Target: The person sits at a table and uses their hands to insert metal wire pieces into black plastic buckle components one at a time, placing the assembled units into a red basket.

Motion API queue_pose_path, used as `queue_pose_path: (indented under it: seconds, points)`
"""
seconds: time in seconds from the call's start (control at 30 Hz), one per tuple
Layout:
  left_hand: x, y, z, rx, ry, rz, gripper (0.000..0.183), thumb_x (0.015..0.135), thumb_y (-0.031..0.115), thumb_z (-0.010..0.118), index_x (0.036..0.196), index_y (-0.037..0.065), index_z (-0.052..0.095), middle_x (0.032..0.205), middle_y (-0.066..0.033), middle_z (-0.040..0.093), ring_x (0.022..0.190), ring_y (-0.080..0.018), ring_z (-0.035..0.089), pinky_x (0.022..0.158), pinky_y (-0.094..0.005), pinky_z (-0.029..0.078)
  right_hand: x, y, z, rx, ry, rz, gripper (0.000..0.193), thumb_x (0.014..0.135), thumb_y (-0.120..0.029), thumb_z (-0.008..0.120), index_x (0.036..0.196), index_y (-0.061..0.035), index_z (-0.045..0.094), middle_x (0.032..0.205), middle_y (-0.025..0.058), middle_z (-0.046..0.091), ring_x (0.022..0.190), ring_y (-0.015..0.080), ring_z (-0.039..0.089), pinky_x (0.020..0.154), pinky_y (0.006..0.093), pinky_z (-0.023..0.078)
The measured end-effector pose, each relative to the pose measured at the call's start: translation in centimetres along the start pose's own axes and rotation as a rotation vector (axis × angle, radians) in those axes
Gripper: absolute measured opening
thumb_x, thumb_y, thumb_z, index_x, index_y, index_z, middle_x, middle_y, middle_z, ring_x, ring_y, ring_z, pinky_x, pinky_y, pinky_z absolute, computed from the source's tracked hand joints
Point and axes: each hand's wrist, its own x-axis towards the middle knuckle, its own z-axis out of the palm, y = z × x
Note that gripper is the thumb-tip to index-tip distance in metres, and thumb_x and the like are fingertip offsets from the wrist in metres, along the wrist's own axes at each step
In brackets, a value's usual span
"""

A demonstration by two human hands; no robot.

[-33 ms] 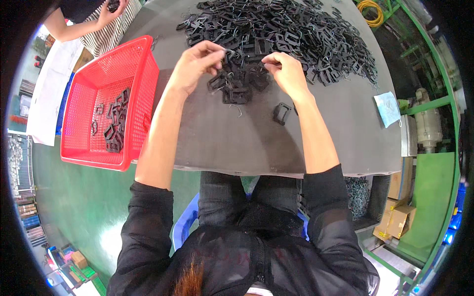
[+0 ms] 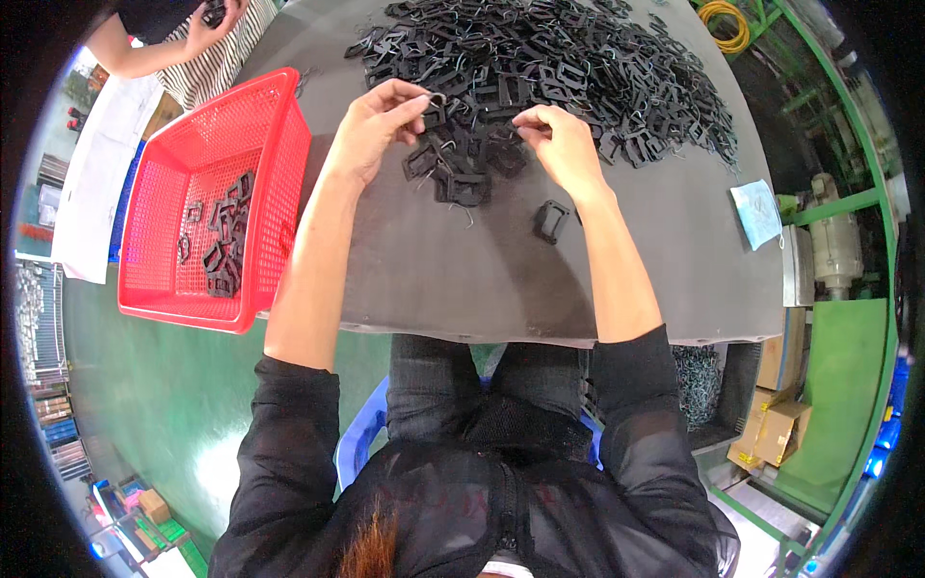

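Note:
My left hand (image 2: 374,130) is closed in a pinch over the near edge of the heap, thumb and forefinger on a black plastic buckle (image 2: 436,116) with a curved metal wire hook. To its right, my right hand (image 2: 564,149) has thumb and forefinger pinched together. Whatever lies between those fingertips is too small to make out. Several more black buckles (image 2: 467,188) lie in a small cluster below the two hands, some with wires sticking out. One loose buckle (image 2: 552,222) rests apart, near my right wrist.
A large heap of black buckles (image 2: 540,58) covers the far part of the grey table (image 2: 434,289). A red basket (image 2: 279,193) at the left holds several buckles. A blue face mask (image 2: 756,214) lies at the right edge. Another person's arm (image 2: 145,60) shows at far left.
The buckle with its hook at my left fingertips shows more clearly now, and the left hand has shifted very slightly. My right hand stays almost in place.

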Motion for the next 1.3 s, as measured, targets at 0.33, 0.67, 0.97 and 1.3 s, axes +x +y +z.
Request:
queue_pose_path:
  seconds: [0.33,0.67,0.97,1.3]
  points:
    - [-5.8,-4.1,1.5,0.962,0.19,0.202,0.022,0.074,0.016,0.069,0.09,0.002,0.065,0.082,-0.0107,0.064,0.074,-0.0208,0.062,0.068,-0.0321,0.048,-3.9,-4.3,4.3,-0.115,-0.14,-0.135,0.018,0.073,-0.02,0.068,0.087,-0.0098,0.066,0.08,0.0081,0.06,0.073,0.0242,0.06,0.066,0.0343,0.047]
    - [-5.0,-2.1,0.3,0.414,0.195,0.236,0.012,0.084,0.011,0.061,0.092,0.002,0.062,0.076,-0.0008,0.06,0.067,-0.0072,0.055,0.053,-0.0234,0.046,-4.2,-3.9,2.3,0.014,0.071,0.021,0.011,0.074,-0.014,0.067,0.084,-0.009,0.067,0.079,0.0059,0.063,0.072,0.0209,0.062,0.067,0.033,0.047]
    - [-5.4,-4.9,-5.4,0.887,0.296,0.178,0.018,0.08,0.01,0.062,0.095,0.001,0.062,0.086,-0.0083,0.062,0.077,-0.016,0.06,0.072,-0.0289,0.048,-3.9,-5.1,4.8,-0.073,-0.068,0.007,0.014,0.075,-0.015,0.069,0.086,-0.0063,0.067,0.082,0.0063,0.062,0.074,0.0178,0.062,0.069,0.0303,0.047]
    - [-1.3,-5.4,-4.0,1.151,0.357,0.186,0.019,0.079,0.021,0.063,0.093,0.009,0.063,0.093,-0.0122,0.06,0.088,-0.0319,0.059,0.076,-0.0398,0.047,-3.8,-6.8,6.2,-0.344,-0.152,0.071,0.015,0.074,-0.023,0.067,0.08,-0.0093,0.069,0.086,0.0118,0.063,0.084,0.0284,0.062,0.073,0.0409,0.05]
